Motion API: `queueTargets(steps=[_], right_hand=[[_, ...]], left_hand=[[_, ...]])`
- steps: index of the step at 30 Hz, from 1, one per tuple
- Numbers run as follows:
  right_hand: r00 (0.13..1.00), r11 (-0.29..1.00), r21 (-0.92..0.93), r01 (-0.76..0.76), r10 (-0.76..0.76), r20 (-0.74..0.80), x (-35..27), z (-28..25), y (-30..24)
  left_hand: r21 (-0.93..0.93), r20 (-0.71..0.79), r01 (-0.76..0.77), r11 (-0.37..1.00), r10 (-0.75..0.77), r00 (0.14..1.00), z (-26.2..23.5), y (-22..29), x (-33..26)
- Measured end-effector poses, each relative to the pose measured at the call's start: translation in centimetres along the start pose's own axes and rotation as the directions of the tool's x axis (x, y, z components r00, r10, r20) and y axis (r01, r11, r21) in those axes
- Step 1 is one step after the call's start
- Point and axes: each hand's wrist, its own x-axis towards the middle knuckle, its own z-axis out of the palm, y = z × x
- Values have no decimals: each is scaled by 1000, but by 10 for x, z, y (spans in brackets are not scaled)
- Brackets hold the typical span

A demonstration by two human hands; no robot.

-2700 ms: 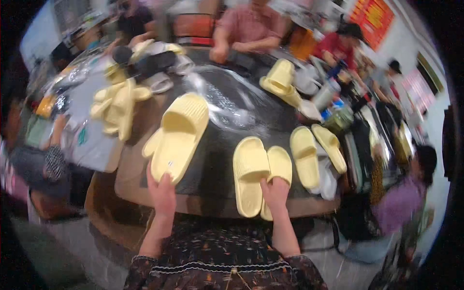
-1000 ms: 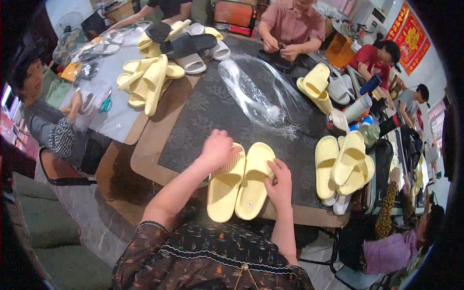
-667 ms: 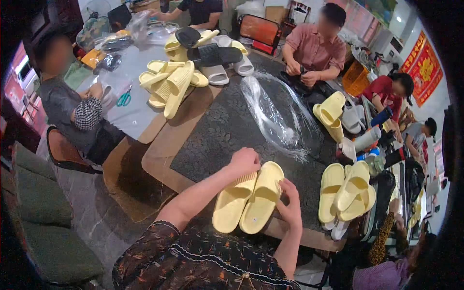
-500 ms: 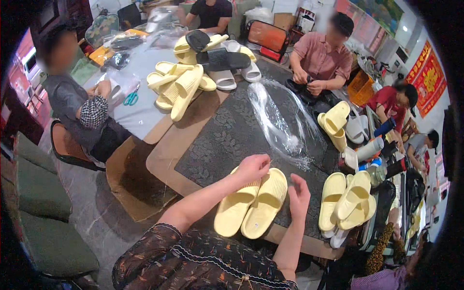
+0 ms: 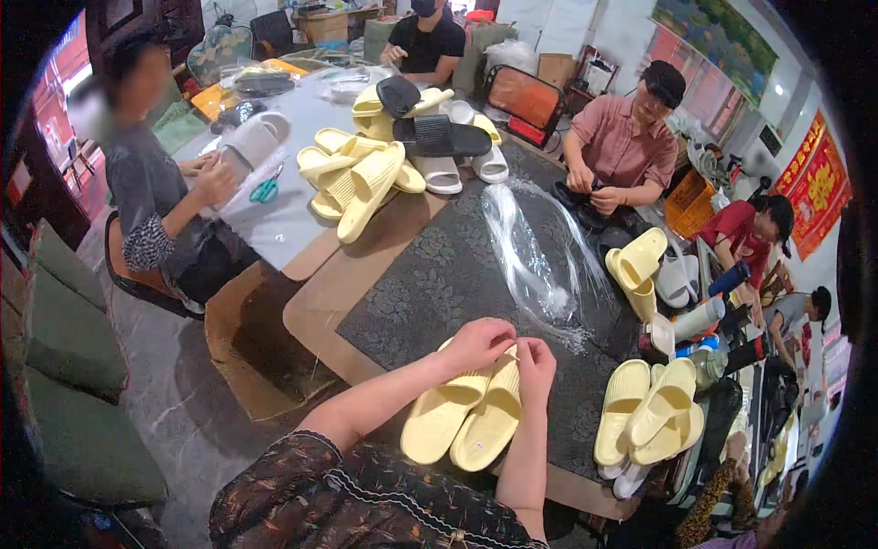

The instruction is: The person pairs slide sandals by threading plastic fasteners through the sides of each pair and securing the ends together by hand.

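Lying side by side on the dark patterned table mat (image 5: 430, 284), close to the near edge: a pair of pale yellow slippers (image 5: 466, 416), now drawn together since a moment ago. Meeting over the toe ends, left hand (image 5: 476, 343) and right hand (image 5: 535, 360), fingertips seeming pinched together there; anything held too small to tell. Beyond, lying crumpled, clear plastic bags (image 5: 535, 261).
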Motion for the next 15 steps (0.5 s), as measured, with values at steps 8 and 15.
queueTargets(steps=[8,15], right_hand=[[999,994,100,36,-38,21,3,-1,7],[997,996,85,-14,21,-78,0,-2,4]], left_hand=[[1,19,2,1000,-2,1000,-3,0,1],[-40,12,30,999,-30,999,-4,10,1]])
